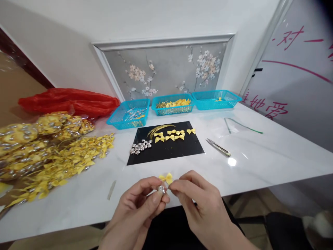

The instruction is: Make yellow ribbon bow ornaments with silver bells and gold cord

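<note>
My left hand (142, 203) pinches a shiny silver bead (161, 189) between thumb and fingers, just above the table's front edge. Right beside it, my right hand (197, 198) is closed in a pinch, its fingertips almost touching the bead; whatever they grip is too small to make out. A yellow ribbon bow (166, 178) shows just behind the fingertips of both hands. Farther back lies a black mat (166, 152). On it are several silver beads (140, 147) at the left, several yellow bows (170, 138) and a fan of thin gold ties (158, 129).
Three blue baskets (130, 122) line the wall, holding silver pieces and yellow bows. Snips (219, 147) and a green strip (244, 127) lie right of the mat. At left are heaped yellow bow strands (67, 152) and a red bag (70, 100). A black chair (284, 229) stands lower right.
</note>
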{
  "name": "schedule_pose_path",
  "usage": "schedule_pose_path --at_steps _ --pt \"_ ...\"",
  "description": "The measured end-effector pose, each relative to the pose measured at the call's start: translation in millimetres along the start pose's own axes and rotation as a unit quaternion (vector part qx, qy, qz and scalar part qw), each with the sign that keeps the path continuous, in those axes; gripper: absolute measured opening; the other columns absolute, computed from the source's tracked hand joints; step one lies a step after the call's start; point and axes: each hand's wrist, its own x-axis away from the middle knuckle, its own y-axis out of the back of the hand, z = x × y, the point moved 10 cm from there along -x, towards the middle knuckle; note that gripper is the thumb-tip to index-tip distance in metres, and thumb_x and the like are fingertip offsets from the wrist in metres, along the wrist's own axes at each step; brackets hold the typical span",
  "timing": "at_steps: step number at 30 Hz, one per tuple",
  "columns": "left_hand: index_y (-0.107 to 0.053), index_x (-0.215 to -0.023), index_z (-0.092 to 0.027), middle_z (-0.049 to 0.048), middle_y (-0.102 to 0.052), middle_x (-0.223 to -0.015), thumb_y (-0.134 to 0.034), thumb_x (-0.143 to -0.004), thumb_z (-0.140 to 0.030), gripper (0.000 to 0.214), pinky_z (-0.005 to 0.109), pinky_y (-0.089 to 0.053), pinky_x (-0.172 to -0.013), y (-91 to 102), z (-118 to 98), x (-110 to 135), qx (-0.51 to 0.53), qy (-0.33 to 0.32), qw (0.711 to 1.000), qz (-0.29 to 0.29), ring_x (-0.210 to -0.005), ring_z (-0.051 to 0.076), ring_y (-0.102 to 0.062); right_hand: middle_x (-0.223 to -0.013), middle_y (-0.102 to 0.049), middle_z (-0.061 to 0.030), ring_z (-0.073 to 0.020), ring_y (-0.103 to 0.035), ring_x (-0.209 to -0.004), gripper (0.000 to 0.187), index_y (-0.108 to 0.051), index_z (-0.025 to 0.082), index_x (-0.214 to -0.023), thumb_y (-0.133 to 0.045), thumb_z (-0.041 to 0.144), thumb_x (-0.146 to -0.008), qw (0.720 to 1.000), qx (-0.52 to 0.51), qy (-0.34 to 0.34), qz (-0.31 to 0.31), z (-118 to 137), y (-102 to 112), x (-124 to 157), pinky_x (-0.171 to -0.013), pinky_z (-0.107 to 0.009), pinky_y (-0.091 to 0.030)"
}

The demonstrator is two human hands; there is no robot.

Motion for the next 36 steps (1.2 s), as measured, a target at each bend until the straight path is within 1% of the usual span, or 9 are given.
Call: schedule_pose_path --at_steps 5,8,12,16,19,23,29,32,36 --pt "-0.080 -0.083 -0.023 0.0015 -0.074 -0.075 -0.090 -0.065 -0.032 0.023 0.015 -0.058 -0.063 -4.2 1 1 -0.017 -0.012 1.000 0.006 -0.070 0.014 -0.069 -0.083 -0.063 -0.0056 -0.0133 -0.064 -0.072 0.027 -0.070 0.017 -0.093 -0.048 0.003 -0.094 1.000 -0.003 0.001 -0.003 0 -1 0 -0.066 -0.022 -0.056" --pt "-0.080 -0.086 -0.024 0.0016 -0.077 -0.078 -0.088 -0.069 -0.034 0.021 0.019 -0.060 -0.069 -3.9 2 -2 -0.063 -0.043 0.997 0.010 -0.072 0.015 -0.071 -0.083 -0.067 -0.0047 -0.0133 -0.066 -0.072 0.025 -0.069 0.019 -0.094 -0.048 0.004 -0.094 1.000 -0.020 -0.012 -0.009 -2 -1 0 -0.067 -0.022 -0.057" --pt "-0.080 -0.089 -0.025 0.0019 -0.079 -0.084 -0.086 -0.071 -0.037 0.022 0.021 -0.060 -0.076 -0.5 3 -2 -0.113 -0.076 0.991 -0.004 -0.077 0.017 -0.073 -0.077 -0.065 -0.0038 -0.0136 -0.064 -0.066 0.023 -0.067 0.018 -0.090 -0.048 0.006 -0.094 1.000 -0.002 -0.027 -0.007 -5 -2 1 -0.062 -0.022 -0.055" --pt "-0.080 -0.088 -0.025 0.0002 -0.077 -0.077 -0.088 -0.067 -0.039 0.026 0.017 -0.059 -0.069 2.9 2 0 -0.083 -0.073 0.993 -0.032 -0.072 0.014 -0.070 -0.085 -0.065 -0.0072 -0.0167 -0.066 -0.071 0.030 -0.067 0.018 -0.104 -0.043 0.004 -0.093 0.998 0.069 -0.002 -0.008 -4 1 4 -0.063 -0.025 -0.056" --pt "-0.080 -0.082 -0.024 0.0009 -0.075 -0.071 -0.091 -0.061 -0.040 0.029 0.016 -0.057 -0.064 3.4 -2 1 -0.049 -0.074 0.995 -0.046 -0.067 0.013 -0.068 -0.084 -0.064 -0.0083 -0.0182 -0.066 -0.070 0.035 -0.069 0.018 -0.105 -0.041 0.002 -0.092 0.993 0.115 0.016 0.007 -4 -3 7 -0.062 -0.028 -0.056" --pt "-0.080 -0.082 -0.023 0.0012 -0.074 -0.071 -0.091 -0.061 -0.038 0.028 0.016 -0.057 -0.065 1.2 -2 1 -0.042 -0.072 0.996 -0.040 -0.066 0.013 -0.067 -0.085 -0.064 -0.0099 -0.0187 -0.065 -0.071 0.036 -0.070 0.017 -0.105 -0.041 0.000 -0.092 0.992 0.126 0.022 0.022 -4 -8 10 -0.063 -0.029 -0.058" --pt "-0.080 -0.085 -0.024 0.0000 -0.076 -0.074 -0.088 -0.067 -0.038 0.024 0.015 -0.058 -0.067 0.6 3 1 -0.062 -0.072 0.995 -0.019 -0.069 0.013 -0.069 -0.085 -0.065 -0.0090 -0.0175 -0.067 -0.073 0.030 -0.071 0.017 -0.100 -0.044 0.003 -0.094 0.994 0.107 0.019 0.019 -3 -10 9 -0.065 -0.026 -0.058" --pt "-0.079 -0.086 -0.025 -0.0004 -0.079 -0.081 -0.084 -0.073 -0.035 0.017 0.016 -0.060 -0.071 -0.6 -1 0 -0.107 -0.106 0.988 -0.016 -0.073 0.014 -0.073 -0.085 -0.067 -0.0062 -0.0156 -0.067 -0.071 0.025 -0.067 0.018 -0.100 -0.045 0.006 -0.096 0.998 0.064 -0.004 0.004 -6 -9 9 -0.067 -0.024 -0.057" --pt "-0.078 -0.085 -0.027 -0.0024 -0.079 -0.076 -0.076 -0.078 -0.024 0.008 0.014 -0.060 -0.067 -6.0 -18 6 -0.196 -0.216 0.956 -0.038 -0.068 0.014 -0.075 -0.085 -0.071 -0.0031 -0.0148 -0.069 -0.070 0.021 -0.063 0.019 -0.105 -0.046 0.009 -0.098 0.998 0.057 -0.009 -0.007 -8 -11 13 -0.064 -0.023 -0.055"
